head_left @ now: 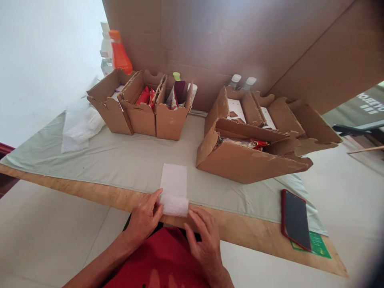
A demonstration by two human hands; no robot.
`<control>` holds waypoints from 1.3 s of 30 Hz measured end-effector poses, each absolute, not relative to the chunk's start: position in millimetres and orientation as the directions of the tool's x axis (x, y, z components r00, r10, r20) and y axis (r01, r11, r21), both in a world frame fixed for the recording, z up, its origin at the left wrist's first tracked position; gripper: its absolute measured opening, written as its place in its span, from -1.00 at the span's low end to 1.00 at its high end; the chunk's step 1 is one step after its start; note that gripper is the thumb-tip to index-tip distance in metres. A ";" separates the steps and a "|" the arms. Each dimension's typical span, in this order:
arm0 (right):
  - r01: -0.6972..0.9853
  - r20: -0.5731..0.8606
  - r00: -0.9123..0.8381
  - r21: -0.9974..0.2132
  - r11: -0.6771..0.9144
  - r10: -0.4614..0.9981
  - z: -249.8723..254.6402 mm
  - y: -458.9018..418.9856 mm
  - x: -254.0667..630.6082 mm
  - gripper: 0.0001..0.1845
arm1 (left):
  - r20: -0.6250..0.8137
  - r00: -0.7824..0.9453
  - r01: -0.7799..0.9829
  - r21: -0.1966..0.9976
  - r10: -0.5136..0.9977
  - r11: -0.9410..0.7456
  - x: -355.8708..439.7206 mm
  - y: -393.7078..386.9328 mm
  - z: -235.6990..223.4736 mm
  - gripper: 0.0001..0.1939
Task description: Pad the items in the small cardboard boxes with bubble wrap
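A strip of white foam wrap (pixel 174 182) lies on the pale green cloth (pixel 129 160) at the near table edge, its near end rolled into a thick roll (pixel 175 206). My left hand (pixel 145 217) pinches the left end of that roll with thumb and fingers. My right hand (pixel 204 238) rests its fingertips against the roll's right end, fingers bent. What is inside the roll is hidden.
Three open cardboard boxes (pixel 141 106) with packets stand at the back left, beside an orange bottle (pixel 120 54) and white plastic bags (pixel 79 124). Larger open boxes (pixel 243 150) lie to the right. A red-cased phone (pixel 295 220) rests near the wooden table edge.
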State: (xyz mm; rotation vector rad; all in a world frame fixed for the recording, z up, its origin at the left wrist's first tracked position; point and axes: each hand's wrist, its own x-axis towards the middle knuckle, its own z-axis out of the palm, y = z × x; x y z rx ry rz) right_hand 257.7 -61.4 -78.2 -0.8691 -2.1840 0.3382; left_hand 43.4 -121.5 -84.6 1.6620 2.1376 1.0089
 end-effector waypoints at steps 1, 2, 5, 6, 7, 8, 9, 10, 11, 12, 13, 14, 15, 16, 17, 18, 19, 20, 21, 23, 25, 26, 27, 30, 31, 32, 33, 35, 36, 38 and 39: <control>0.473 0.531 -0.548 -0.440 0.763 0.646 -78.2 -61.2 256.2 -0.58 | 0.208 -0.309 0.761 0.639 0.928 0.111 43.2 -121.3 -85.6 -0.58; 0.472 0.501 -0.602 -0.405 0.783 0.622 -78.7 -59.9 253.6 -0.61 | 0.206 -0.303 0.772 0.626 0.931 0.113 43.0 -121.2 -85.9 -0.57; 0.479 0.436 -0.686 -0.333 0.813 0.583 -81.5 -51.5 243.0 -0.68 | 0.228 -0.293 0.793 0.601 0.929 0.102 42.4 -123.4 -82.1 -0.59; 0.474 0.436 -0.689 -0.331 0.816 0.578 -81.9 -48.1 239.9 -0.69 | 0.251 -0.288 0.796 0.600 0.924 0.085 42.2 -125.4 -79.6 -0.60; 0.461 0.447 -0.688 -0.340 0.820 0.572 -81.5 -45.0 237.4 -0.70 | 0.279 -0.280 0.797 0.601 0.919 0.061 42.1 -128.1 -76.7 -0.60; 0.437 0.462 -0.686 -0.357 0.826 0.563 -80.2 -42.3 235.6 -0.69 | 0.307 -0.266 0.797 0.603 0.914 0.029 42.1 -131.3 -73.8 -0.59; 0.408 0.473 -0.684 -0.382 0.829 0.555 -78.0 -40.1 234.5 -0.68 | 0.333 -0.245 0.797 0.604 0.911 -0.007 42.1 -134.7 -71.3 -0.58; 0.380 0.474 -0.686 -0.414 0.828 0.552 -75.2 -38.4 233.9 -0.68 | 0.354 -0.215 0.796 0.604 0.910 -0.047 42.4 -137.9 -69.3 -0.57; 0.355 0.466 -0.691 -0.447 0.821 0.552 -72.0 -37.1 233.6 -0.69 | 0.369 -0.183 0.791 0.606 0.911 -0.087 42.7 -140.6 -68.2 -0.56; 0.338 0.449 -0.698 -0.480 0.809 0.558 -68.8 -35.8 233.4 -0.70 | 0.379 -0.155 0.784 0.610 0.912 -0.120 43.1 -142.3 -67.9 -0.57; 0.332 0.423 -0.704 -0.513 0.791 0.570 -66.1 -34.6 233.3 -0.72 | 0.388 -0.138 0.774 0.616 0.911 -0.145 43.5 -142.8 -68.4 -0.59; 0.335 0.393 -0.708 -0.544 0.769 0.587 -64.1 -33.2 233.1 -0.73 | 0.396 -0.134 0.765 0.624 0.908 -0.159 43.9 -142.2 -69.3 -0.62; 0.341 0.365 -0.708 -0.572 0.746 0.604 -63.1 -31.7 232.8 -0.74 | 0.400 -0.144 0.756 0.635 0.905 -0.161 44.1 -140.5 -70.4 -0.65; 0.350 0.341 -0.705 -0.595 0.723 0.622 -63.0 -30.2 232.6 -0.74 | 0.397 -0.163 0.747 0.648 0.903 -0.150 44.0 -137.8 -71.5 -0.67; 0.362 0.325 -0.695 -0.612 0.703 0.641 -63.7 -28.9 232.5 -0.74 | 0.386 -0.183 0.738 0.661 0.904 -0.133 43.6 -134.5 -72.2 -0.69; 0.377 0.319 -0.677 -0.623 0.685 0.663 -65.0 -28.0 232.6 -0.75 | 0.372 -0.202 0.731 0.672 0.906 -0.113 42.9 -130.9 -72.4 -0.70; 0.395 0.327 -0.650 -0.626 0.673 0.686 -66.6 -27.6 233.2 -0.76 | 0.356 -0.217 0.727 0.680 0.909 -0.092 41.8 -127.2 -72.0 -0.71; 0.412 0.352 -0.616 -0.619 0.669 0.705 -68.1 -27.8 234.3 -0.76 | 0.340 -0.229 0.727 0.683 0.912 -0.072 40.5 -123.8 -71.3 -0.71; 0.429 0.387 -0.580 -0.603 0.672 0.717 -69.4 -28.7 236.0 -0.75 | 0.330 -0.238 0.729 0.682 0.914 -0.056 39.2 -120.7 -70.4 -0.70; 0.450 0.470 -0.525 -0.554 0.700 0.709 -70.8 -32.1 240.7 -0.73 | 0.318 -0.246 0.739 0.673 0.916 -0.035 36.9 -116.3 -68.6 -0.70; 0.457 0.523 -0.515 -0.502 0.734 0.679 -70.9 -36.5 245.4 -0.71 | 0.309 -0.251 0.747 0.664 0.917 -0.020 35.7 -114.1 -68.1 -0.70; 0.456 0.530 -0.528 -0.481 0.748 0.663 -70.8 -38.5 247.0 -0.69 | 0.305 -0.253 0.750 0.661 0.918 -0.013 35.5 -113.4 -68.4 -0.70; 0.454 0.530 -0.549 -0.460 0.763 0.646 -70.8 -40.2 247.7 -0.68 | 0.302 -0.254 0.752 0.659 0.919 -0.008 35.6 -113.0 -69.2 -0.70; 0.447 0.502 -0.632 -0.386 0.807 0.591 -71.4 -41.8 243.1 -0.65 | 0.298 -0.254 0.757 0.654 0.920 -0.003 35.9 -111.6 -73.3 -0.70; 0.445 0.485 -0.659 -0.365 0.818 0.575 -71.7 -40.9 239.7 -0.64 | 0.300 -0.249 0.761 0.649 0.921 -0.006 35.9 -111.0 -74.9 -0.70; 0.442 0.468 -0.680 -0.352 0.825 0.565 -71.8 -39.3 236.0 -0.64 | 0.305 -0.245 0.766 0.643 0.920 -0.009 35.7 -110.5 -76.1 -0.70; 0.438 0.453 -0.695 -0.349 0.828 0.558 -71.6 -37.1 232.1 -0.64 | 0.314 -0.244 0.772 0.635 0.918 -0.012 35.3 -110.2 -77.0 -0.70; 0.416 0.447 -0.703 -0.372 0.830 0.553 -69.9 -31.9 225.9 -0.65 | 0.345 -0.248 0.788 0.616 0.905 -0.018 34.4 -110.9 -76.5 -0.70; 0.401 0.446 -0.699 -0.403 0.823 0.559 -68.4 -29.2 223.9 -0.66 | 0.364 -0.247 0.797 0.604 0.898 -0.026 33.8 -112.0 -75.0 -0.70; 0.371 0.428 -0.684 -0.494 0.786 0.591 -64.7 -24.3 222.3 -0.69 | 0.391 -0.214 0.807 0.587 0.895 -0.064 32.6 -115.0 -70.2 -0.66; 0.360 0.403 -0.680 -0.545 0.757 0.613 -62.9 -22.2 222.5 -0.71 | 0.391 -0.182 0.804 0.587 0.902 -0.092 32.1 -116.4 -67.3 -0.64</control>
